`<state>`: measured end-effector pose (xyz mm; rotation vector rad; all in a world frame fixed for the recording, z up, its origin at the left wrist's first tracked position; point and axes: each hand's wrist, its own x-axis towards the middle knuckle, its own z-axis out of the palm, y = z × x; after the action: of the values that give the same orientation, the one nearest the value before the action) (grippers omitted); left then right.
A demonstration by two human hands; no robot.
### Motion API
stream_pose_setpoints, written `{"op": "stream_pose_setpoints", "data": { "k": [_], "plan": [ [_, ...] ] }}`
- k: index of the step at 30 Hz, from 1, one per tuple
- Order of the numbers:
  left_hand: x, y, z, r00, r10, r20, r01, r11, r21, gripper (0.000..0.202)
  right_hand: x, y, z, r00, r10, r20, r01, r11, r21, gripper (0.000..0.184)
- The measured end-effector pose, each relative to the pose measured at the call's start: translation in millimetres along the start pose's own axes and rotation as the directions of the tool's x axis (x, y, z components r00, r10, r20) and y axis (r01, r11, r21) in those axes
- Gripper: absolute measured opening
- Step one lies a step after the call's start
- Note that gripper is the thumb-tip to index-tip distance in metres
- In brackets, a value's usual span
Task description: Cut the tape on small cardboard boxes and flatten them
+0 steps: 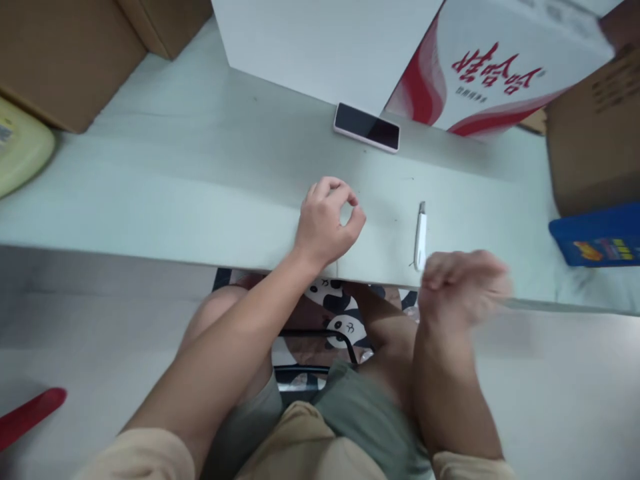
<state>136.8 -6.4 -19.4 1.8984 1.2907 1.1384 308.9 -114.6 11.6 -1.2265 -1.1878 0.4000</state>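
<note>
My left hand (327,220) rests near the front edge of the pale table (200,173). Its fingers curl loosely, the thumb stands a little apart from them, and nothing shows in the hand. Over the table edge on the right, my right hand (463,287) is smeared by motion, so its fingers cannot be made out clearly. Nearest to it lies a white utility knife (421,240), with its metal tip pointing away from me. Farther back, a phone (367,127) with a dark screen and pale rim lies in front of a white box (325,47).
A red-and-white carton (480,80) stands at the back right, beside a brown cardboard box (595,140) and a blue package (600,233). Brown boxes (65,60) and a yellow container (23,147) occupy the left. A red object (33,417) shows at lower left.
</note>
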Motion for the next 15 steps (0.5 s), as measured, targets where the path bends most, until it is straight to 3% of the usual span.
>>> {"op": "stream_pose_setpoints", "data": {
  "k": [2, 5, 9, 15],
  "plan": [
    [2.0, -2.0, -4.9, 0.999, -0.037, -0.010, 0.037, 0.998, -0.045, 0.006, -2.2, 3.4, 12.4, 0.999, 0.033, -0.016, -0.034, 0.996, -0.080, 0.053],
    [6.8, -5.7, -15.4, 0.993, -0.101, -0.060, 0.092, 0.986, -0.136, 0.006, -7.4, 12.0, 26.8, 0.985, 0.168, 0.040, -0.157, 0.968, -0.193, 0.032],
    [16.1, -12.4, -36.9, 0.965, -0.212, -0.152, 0.163, 0.946, -0.281, 0.009, -8.7, 18.1, 52.1, 0.965, 0.188, 0.181, -0.145, 0.963, -0.225, 0.004],
    [22.3, -29.5, -83.7, 0.882, -0.396, -0.254, 0.244, 0.847, -0.472, 0.013, 15.9, 12.5, 131.6, 0.873, 0.166, 0.458, -0.062, 0.971, -0.233, 0.005]
  ]
}}
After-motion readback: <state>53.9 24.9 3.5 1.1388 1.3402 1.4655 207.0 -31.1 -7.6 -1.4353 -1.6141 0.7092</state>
